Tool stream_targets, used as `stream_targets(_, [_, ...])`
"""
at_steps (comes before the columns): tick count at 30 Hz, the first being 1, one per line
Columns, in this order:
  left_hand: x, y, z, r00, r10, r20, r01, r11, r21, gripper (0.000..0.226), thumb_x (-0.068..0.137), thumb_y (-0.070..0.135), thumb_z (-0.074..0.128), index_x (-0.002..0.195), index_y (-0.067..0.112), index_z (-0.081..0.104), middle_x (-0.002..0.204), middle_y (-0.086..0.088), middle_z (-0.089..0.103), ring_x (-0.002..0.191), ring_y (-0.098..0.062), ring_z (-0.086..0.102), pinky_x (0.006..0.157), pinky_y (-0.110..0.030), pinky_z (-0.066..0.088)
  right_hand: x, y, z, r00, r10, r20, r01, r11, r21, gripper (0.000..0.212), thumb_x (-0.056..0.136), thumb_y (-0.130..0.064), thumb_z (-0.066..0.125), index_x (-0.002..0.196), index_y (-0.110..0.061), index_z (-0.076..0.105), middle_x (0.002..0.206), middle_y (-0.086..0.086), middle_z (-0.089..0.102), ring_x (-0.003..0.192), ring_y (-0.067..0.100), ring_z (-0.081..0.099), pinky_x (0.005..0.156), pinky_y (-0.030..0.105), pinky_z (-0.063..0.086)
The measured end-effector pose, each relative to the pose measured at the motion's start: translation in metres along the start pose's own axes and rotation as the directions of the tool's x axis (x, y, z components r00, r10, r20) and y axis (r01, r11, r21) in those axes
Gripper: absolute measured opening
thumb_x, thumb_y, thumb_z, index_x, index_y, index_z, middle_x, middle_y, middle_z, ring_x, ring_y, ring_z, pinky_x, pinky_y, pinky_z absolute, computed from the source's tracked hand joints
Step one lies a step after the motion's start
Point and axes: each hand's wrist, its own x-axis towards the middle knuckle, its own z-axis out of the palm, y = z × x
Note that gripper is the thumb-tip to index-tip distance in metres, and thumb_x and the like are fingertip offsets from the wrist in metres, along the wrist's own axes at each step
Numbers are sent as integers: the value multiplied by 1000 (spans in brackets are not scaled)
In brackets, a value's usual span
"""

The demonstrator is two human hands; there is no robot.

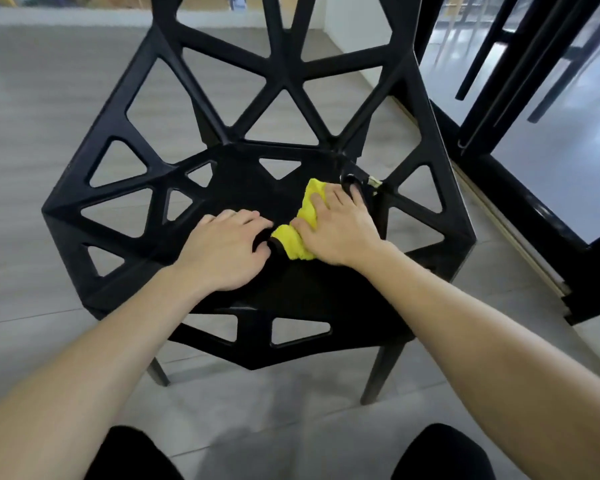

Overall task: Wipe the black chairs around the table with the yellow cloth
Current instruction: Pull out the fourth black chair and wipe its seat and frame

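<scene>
Your left hand [222,249] rests on the seat of the black chair [118,188], fingers curled at the edge of a cut-out; whether they hold anything, you cannot tell. Just right of it, touching or nearly so, the yellow cloth [291,242] lies bunched on the seat near the middle. Your right hand [336,230] lies flat on the cloth, fingers spread wide and fairly straight, pressing it down. Grey floor tiles [32,133] show through the triangular openings. Farther right stands a black door frame [520,188] with glass.
</scene>
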Motion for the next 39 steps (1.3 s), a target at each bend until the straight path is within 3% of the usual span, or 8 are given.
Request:
stream_targets(2, [19,0,-7,998,31,-55,-30,999,30,44,107,43,40,145,30,58,146,2,59,136,-24,51,111,-45,42,-74,5,-8,997,-82,-9,82,995,57,87,100,-69,14,165,-16,33,172,13,31,163,23,18,133,44,-2])
stream_targets(5, [39,-6,1,994,96,-53,-94,995,37,53,109,45,37,157,27,51,163,-1,49,153,-23,39,126,-46,31,-153,13,-25,989,-138,50,134,988,82,85,100,-71,10,169,-24,24,177,3,18,164,14,7,132,36,-9])
stream_targets(12, [41,-19,21,990,139,-25,-140,988,-59,66,105,48,31,168,29,34,177,1,27,164,-20,20,135,-43,14,12,-11,-2,983,177,54,-171,980,-103,91,100,-65,12,163,-2,30,169,26,29,162,33,19,133,51,3])
stream_targets(19, [36,-12,26,988,156,-5,-156,986,-56,65,110,50,22,170,27,27,179,-1,20,166,-21,14,136,-48,11,-142,-16,-20,997,62,50,-65,996,69,86,103,-69,14,166,-14,32,174,9,27,164,18,13,134,40,-2])
stream_targets(26, [28,-7,15,991,137,-9,-137,988,-65,63,110,45,35,170,28,27,180,0,19,167,-19,12,136,-43,8,31,-8,7,974,227,0,-227,973,-41,85,106,-66,17,168,-8,21,176,17,17,165,27,8,133,48,-4])
stream_targets(31, [42,-35,-22,966,211,150,-189,971,-148,54,108,46,53,160,31,46,169,4,42,157,-22,36,126,-43,34,-91,-20,-4,1000,5,2,-5,998,57,92,99,-77,11,169,-19,26,176,7,18,165,19,9,134,44,-1])
stream_targets(35, [50,-75,-43,995,53,82,-71,969,236,65,107,59,45,163,26,40,171,-9,36,160,-29,29,132,-55,15,-92,-3,-8,993,-108,45,103,989,108,85,101,-79,11,170,-30,17,178,-1,7,164,11,0,134,40,-3])
stream_targets(39, [46,-128,-57,997,-44,-67,74,825,561,65,109,54,32,157,15,49,161,-12,50,156,-32,35,133,-57,2,43,-26,8,968,249,-32,-246,967,63,91,99,-71,14,168,-13,24,176,18,15,164,31,11,132,52,1])
